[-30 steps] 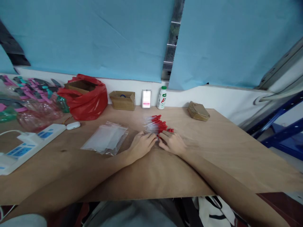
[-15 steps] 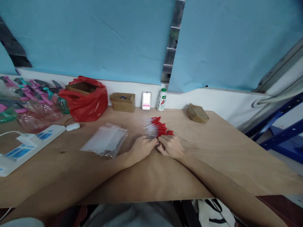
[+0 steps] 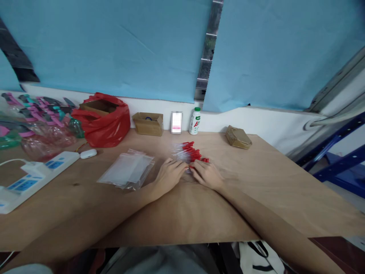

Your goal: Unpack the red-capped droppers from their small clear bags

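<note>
Two bare hands meet at the near edge of a pile of red-capped clear droppers (image 3: 188,152) on the wooden table (image 3: 270,182). Left hand (image 3: 169,176) and right hand (image 3: 207,175) pinch droppers between curled fingertips; the droppers' long axes run left-right, caps rightward.

Power strip (image 3: 25,182) cut off at left edge — fingertips' grip on pipettes (image 3: 189,151) unclear

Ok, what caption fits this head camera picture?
Left hand and right hand meet at clear, red-capped plastic droppers on a wooden table.
</note>
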### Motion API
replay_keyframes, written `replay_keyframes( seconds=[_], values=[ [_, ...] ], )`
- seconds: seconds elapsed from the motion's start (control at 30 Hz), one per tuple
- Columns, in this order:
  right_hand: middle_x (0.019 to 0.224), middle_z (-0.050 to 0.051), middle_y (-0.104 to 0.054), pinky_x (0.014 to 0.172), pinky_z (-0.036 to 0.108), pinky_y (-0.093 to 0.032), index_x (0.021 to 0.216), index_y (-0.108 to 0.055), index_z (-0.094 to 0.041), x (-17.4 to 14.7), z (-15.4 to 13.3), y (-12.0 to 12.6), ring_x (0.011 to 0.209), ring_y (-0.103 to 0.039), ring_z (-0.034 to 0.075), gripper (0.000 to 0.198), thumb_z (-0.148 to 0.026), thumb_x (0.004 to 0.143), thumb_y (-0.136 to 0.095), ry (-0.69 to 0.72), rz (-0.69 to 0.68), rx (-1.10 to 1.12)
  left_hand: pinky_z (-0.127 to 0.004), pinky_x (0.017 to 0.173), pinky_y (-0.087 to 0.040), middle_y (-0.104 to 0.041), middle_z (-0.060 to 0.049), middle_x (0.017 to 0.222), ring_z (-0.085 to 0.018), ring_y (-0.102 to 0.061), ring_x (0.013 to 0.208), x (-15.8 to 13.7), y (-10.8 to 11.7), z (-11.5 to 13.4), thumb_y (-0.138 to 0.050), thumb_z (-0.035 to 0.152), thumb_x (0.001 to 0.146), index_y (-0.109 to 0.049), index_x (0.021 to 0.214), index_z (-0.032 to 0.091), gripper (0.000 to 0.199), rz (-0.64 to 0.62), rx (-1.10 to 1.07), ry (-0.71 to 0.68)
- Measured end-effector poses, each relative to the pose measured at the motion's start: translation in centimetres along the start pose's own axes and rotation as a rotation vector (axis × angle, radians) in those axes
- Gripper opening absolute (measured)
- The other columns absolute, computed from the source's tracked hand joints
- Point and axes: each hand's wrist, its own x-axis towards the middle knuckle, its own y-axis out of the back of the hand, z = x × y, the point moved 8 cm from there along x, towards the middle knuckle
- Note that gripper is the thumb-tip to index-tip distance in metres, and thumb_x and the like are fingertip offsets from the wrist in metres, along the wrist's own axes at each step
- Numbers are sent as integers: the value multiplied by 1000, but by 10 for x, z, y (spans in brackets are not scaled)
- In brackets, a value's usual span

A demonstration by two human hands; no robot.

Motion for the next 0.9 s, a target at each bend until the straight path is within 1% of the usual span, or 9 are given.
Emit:
replay_keyframes(
  seconds=[0.07, 0.17, 0.33, 0.4, 0.5, 0.57, 0.73, 0.8, 0.9],
  values=[
    [99, 8, -72, 73, 30, -39, 111, -63, -18, 1, 1, -1, 86, -65, 19, 26, -29, 113, -40, 11, -7, -52, -38, 78, -39, -74, -4, 90, -21, -66, 84, 1, 2, -2, -47, 25, 111, -67, 94, 19, 27, 3, 33, 21],
    [95, 8, -72, 71, 31, -37, 106, -65, -18, 3, 1, -1, 85, -65, 20, 29, -31, 113, -40, -15, -6, -131, -38, 76, -38, -74, -4, 86, -20, -64, 77, 0, -1, -3, -45, 24, 111, -67, 90, 18, 31, 2, 52, 43],
    [90, 9, -72, 70, 30, -36, 97, -66, -18, 4, 9, 0, 84, -64, 21, 32, -31, 113, -41, -178, 14, -116, -36, 71, -38, -72, -4, 78, -20, -60, 65, -1, -9, -11, -44, 26, 111, -67, 88, 19, 33, -31, 62, 156],
    [90, 8, -72, 72, 30, -39, 95, -65, -19, 4, 12, 2, 82, -63, 20, 35, -34, 113, -39, -193, 29, 44, -35, 70, -37, -72, -5, 77, -20, -59, 65, 0, -8, -11, -43, 26, 111, -67, 88, 19, 34, -43, 34, 176],
    [84, 5, -69, 80, 30, -44, 87, -63, -21, 6, 14, 9, 82, -62, 19, 42, -40, 113, -37, -152, 51, 436, -34, 71, -38, -71, -4, 77, -19, -57, 66, 2, -1, -6, -39, 27, 111, -66, 87, 19, 37, -33, -64, 149],
    [82, 4, -68, 82, 30, -46, 83, -64, -21, 7, 17, 12, 81, -62, 18, 46, -45, 113, -39, -177, 71, 659, -33, 72, -38, -71, -4, 78, -19, -57, 67, 3, 3, -4, -38, 27, 112, -67, 90, 20, 37, -5, -147, 136],
    [74, 1, -64, 60, 27, -40, 80, -65, -20, 6, 19, 2, 61, -50, 14, 52, -59, 108, -45, -324, 26, 1058, -33, 76, -41, -71, -3, 79, -19, -58, 73, 2, 6, -4, -38, 30, 112, -67, 93, 21, 36, 109, -320, 122],
    [72, 1, -62, 58, 27, -38, 79, -64, -19, 5, 20, 0, 59, -49, 13, 52, -60, 106, -47, -344, 16, 1112, -33, 77, -41, -71, -2, 79, -18, -58, 72, 1, 5, -5, -37, 31, 113, -66, 93, 21, 37, 120, -337, 120],
    [71, 1, -62, 65, 28, -42, 76, -64, -20, 7, 22, 7, 66, -54, 15, 48, -54, 107, -50, -332, 45, 963, -34, 74, -39, -72, -2, 78, -18, -58, 67, 1, 2, -6, -37, 31, 112, -66, 92, 21, 37, 69, -242, 156]
  ],
)
